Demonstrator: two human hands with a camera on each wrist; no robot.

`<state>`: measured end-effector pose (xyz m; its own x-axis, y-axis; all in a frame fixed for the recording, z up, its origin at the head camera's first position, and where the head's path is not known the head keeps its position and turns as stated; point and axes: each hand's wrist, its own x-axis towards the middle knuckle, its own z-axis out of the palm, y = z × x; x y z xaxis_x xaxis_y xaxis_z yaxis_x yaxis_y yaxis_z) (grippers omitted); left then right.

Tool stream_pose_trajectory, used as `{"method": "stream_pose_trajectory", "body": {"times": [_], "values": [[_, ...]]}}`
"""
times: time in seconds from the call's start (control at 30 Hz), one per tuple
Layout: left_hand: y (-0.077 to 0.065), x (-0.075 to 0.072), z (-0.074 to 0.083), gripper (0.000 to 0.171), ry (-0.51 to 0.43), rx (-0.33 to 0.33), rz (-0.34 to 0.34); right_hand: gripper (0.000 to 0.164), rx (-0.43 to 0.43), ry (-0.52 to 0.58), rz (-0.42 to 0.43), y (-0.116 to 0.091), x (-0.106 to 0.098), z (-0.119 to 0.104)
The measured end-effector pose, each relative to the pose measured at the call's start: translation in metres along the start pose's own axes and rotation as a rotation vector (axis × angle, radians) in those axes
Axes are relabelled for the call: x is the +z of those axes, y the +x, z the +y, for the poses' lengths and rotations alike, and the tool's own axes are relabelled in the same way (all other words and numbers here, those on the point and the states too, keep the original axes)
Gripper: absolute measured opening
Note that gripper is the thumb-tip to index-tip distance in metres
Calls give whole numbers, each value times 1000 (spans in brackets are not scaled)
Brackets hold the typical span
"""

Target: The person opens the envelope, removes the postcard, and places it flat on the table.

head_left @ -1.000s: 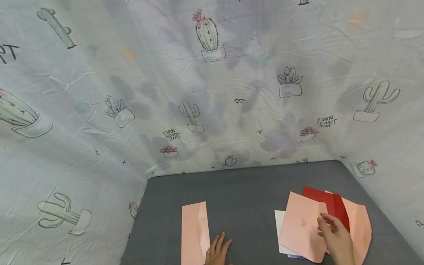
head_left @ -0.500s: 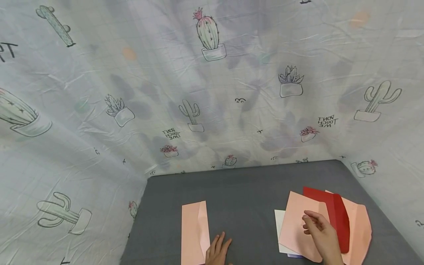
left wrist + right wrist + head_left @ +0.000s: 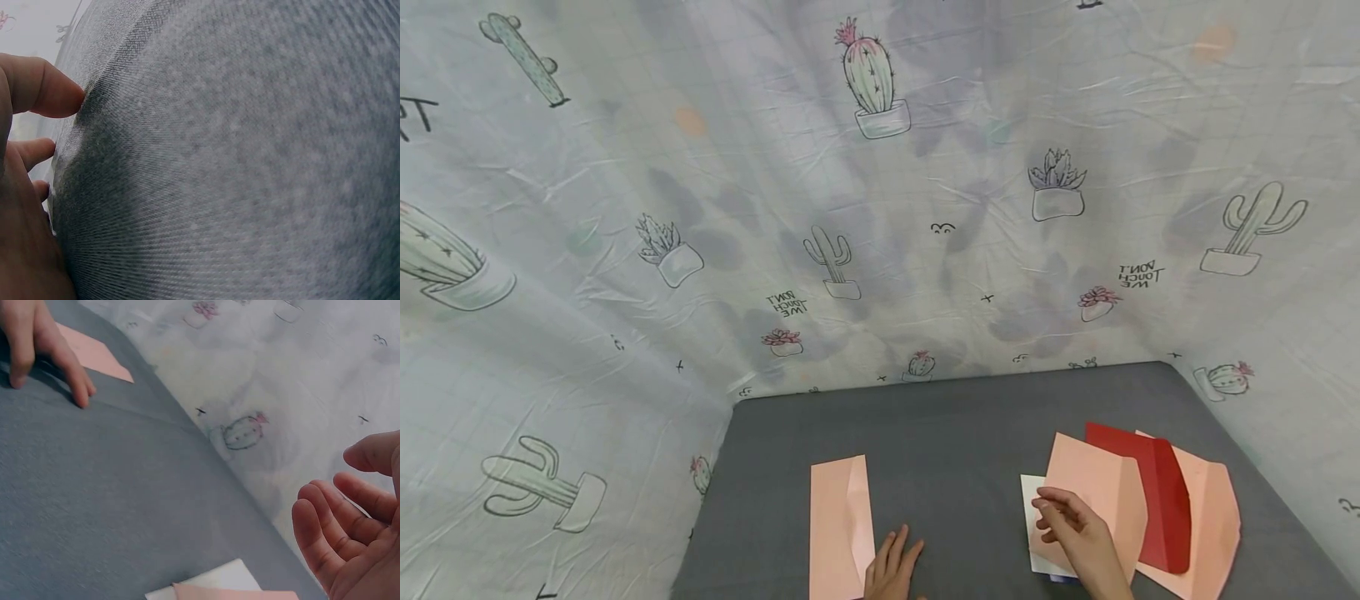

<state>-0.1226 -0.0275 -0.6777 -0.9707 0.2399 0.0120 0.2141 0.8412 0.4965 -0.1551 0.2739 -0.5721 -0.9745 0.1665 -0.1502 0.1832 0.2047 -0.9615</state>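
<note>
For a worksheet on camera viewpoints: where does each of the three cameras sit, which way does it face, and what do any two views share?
Head: worn high, looking forward and down at the grey mat, the cactus cloth and paper sheets; both hands show.
Left wrist: close over the mat; left hand fills its left edge.
Right wrist: low over the mat, facing the cloth; right hand at right, left hand top left.
Shared: head and right wrist views both show the folded pink paper by the left hand.

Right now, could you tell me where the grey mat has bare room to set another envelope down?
The grey mat is bare between the folded pink envelope under the left hand and the envelope pile, and along the back by the cactus sheet. The right side, under the right hand, is crowded.
</note>
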Motion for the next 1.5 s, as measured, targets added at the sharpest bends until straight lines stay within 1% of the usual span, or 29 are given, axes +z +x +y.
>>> {"method": "stream_pose_trajectory", "body": {"times": [0.07,0.17,0.27,0.37,0.53,0.67,0.77,0.9,1.0,1.17,1.27,1.4,1.47,1.5], "values": [[0,1,0,63,14,2,9,38,-5,16,-10,-1,6,0],[0,1,0,63,7,-7,-2,35,12,43,-21,0,14,3],[0,-1,1,64,-9,-24,-31,33,67,35,-36,3,21,11],[1,-4,3,67,-41,-40,-69,33,100,34,-59,5,27,22],[1,-7,4,71,-53,-51,-98,34,93,52,-98,3,36,34],[0,-8,3,72,-39,-34,-96,35,92,74,-128,1,41,43],[0,-6,3,73,-15,-13,-73,38,101,109,-154,-1,43,49],[-1,-4,3,77,19,-7,-42,39,110,129,-185,0,45,56],[-2,-4,4,80,42,-11,-37,40,119,126,-195,0,46,59],[-4,-2,3,81,43,3,-28,41,142,135,-182,-2,45,61],[-2,1,-2,72,74,27,3,41,138,145,-166,0,46,64],[2,4,-11,50,60,99,66,39,134,142,-140,4,50,72],[4,2,-14,41,9,150,103,36,128,123,-127,4,52,75],[5,-2,-14,40,-38,174,125,34,130,118,-121,4,53,76]]}}
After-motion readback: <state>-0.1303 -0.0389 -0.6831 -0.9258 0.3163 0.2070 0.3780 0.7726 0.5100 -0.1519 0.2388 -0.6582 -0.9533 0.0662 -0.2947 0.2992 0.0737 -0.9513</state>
